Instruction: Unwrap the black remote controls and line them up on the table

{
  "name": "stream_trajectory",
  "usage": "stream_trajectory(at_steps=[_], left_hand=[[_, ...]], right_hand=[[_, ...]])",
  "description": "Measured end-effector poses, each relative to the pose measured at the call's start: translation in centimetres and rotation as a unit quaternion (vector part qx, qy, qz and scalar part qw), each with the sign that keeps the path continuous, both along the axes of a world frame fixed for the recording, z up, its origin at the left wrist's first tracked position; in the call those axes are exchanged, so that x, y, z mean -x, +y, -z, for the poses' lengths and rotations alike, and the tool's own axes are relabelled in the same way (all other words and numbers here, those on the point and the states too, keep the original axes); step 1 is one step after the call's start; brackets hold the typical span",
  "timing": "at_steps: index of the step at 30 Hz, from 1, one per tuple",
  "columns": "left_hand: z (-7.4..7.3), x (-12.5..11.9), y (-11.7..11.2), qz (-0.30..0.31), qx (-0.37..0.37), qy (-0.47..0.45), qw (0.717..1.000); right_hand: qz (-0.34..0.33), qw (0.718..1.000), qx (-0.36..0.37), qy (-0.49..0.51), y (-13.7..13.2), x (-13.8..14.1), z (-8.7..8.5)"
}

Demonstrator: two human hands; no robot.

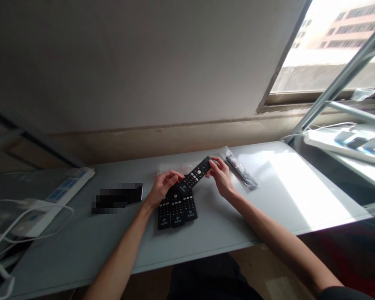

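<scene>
A black remote control (194,174) with pale buttons is held tilted above the table, its far end up to the right. My right hand (221,177) pinches that far end between thumb and fingers. At the near end, my left hand (165,186) is closed with fingertips at the remote's left edge. Below lie several more black remotes, side by side with buttons up: a left one (164,216), a middle one (177,213) and a right one (190,207). My left hand and the held remote partly cover their far ends.
A remote in clear plastic wrap (241,171) lies to the right. Behind my left hand is a crumpled clear bag (165,167). A dark, partly blurred flat object (134,193) lies left. A power strip (70,187) and white cable (0,246) are farther left. Metal posts flank the table (268,200).
</scene>
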State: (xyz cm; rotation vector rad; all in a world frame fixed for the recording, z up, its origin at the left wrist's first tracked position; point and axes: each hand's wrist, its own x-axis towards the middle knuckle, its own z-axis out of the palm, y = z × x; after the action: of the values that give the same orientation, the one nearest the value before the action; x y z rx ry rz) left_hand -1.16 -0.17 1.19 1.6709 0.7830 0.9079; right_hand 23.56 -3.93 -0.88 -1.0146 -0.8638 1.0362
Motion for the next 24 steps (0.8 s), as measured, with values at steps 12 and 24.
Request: stream_trajectory(at_steps=[12, 24], left_hand=[[1.3, 0.4, 1.0, 0.011, -0.324, 0.277, 0.904], [1.6, -0.4, 0.0, 0.055, -0.354, 0.336, 0.871]], right_hand=[[-0.046, 0.965, 0.001, -0.259, -0.1, 0.1, 0.6], [-0.020, 0.928, 0.018, -0.371, -0.2, 0.3, 1.8]])
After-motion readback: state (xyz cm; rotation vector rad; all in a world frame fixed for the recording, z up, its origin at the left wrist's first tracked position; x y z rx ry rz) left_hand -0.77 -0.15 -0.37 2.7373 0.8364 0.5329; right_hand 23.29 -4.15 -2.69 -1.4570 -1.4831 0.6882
